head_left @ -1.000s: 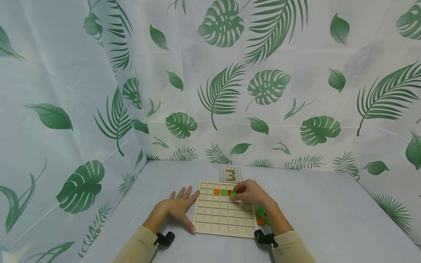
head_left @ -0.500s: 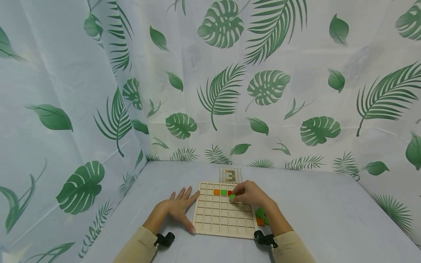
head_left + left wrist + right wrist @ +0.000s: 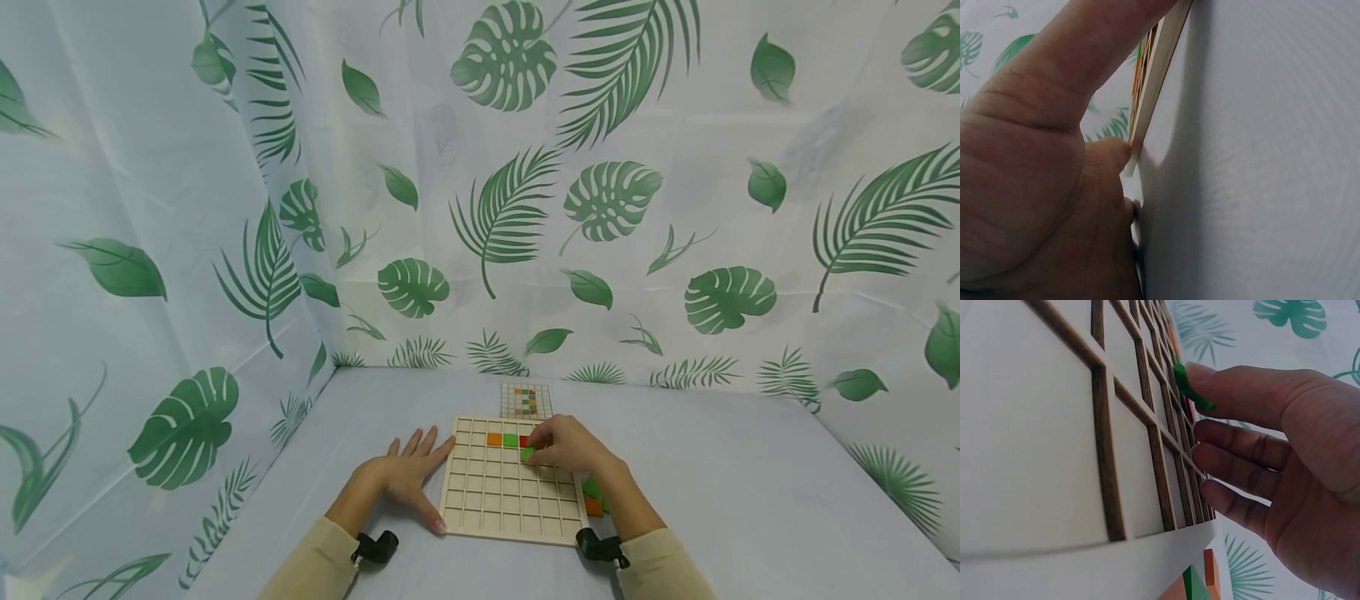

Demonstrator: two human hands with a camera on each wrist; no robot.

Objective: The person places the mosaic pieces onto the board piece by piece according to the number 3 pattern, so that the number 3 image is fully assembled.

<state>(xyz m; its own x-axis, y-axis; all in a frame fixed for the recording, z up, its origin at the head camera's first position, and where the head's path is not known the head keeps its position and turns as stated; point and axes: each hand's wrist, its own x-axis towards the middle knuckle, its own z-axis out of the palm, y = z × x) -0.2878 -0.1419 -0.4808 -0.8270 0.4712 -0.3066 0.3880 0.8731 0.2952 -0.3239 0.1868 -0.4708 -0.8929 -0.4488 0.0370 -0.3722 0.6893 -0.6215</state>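
A pale wooden grid board [image 3: 502, 500] lies flat on the table. In its second row from the back sit an orange tile [image 3: 494, 439], a green tile [image 3: 511, 440] and a partly covered red tile [image 3: 524, 441]. My right hand [image 3: 567, 444] pinches another green tile [image 3: 1192, 387] by thumb and fingers, over the cell just in front of the red one. My left hand [image 3: 408, 473] lies with fingers spread at the board's left edge, the thumb at the near left corner. In the left wrist view this hand [image 3: 1041, 156] touches the board's side [image 3: 1159, 75].
Behind the board lies a small printed pattern card [image 3: 526, 399] with coloured squares. Loose green and orange tiles [image 3: 594, 506] lie beside the board's right edge, partly behind my right forearm. A leaf-patterned cloth [image 3: 510, 208] hangs behind and to the left of the table.
My right hand has lowered the green tile slightly toward me and the board, to the cell in front of the red tile. The left hand has stayed still.
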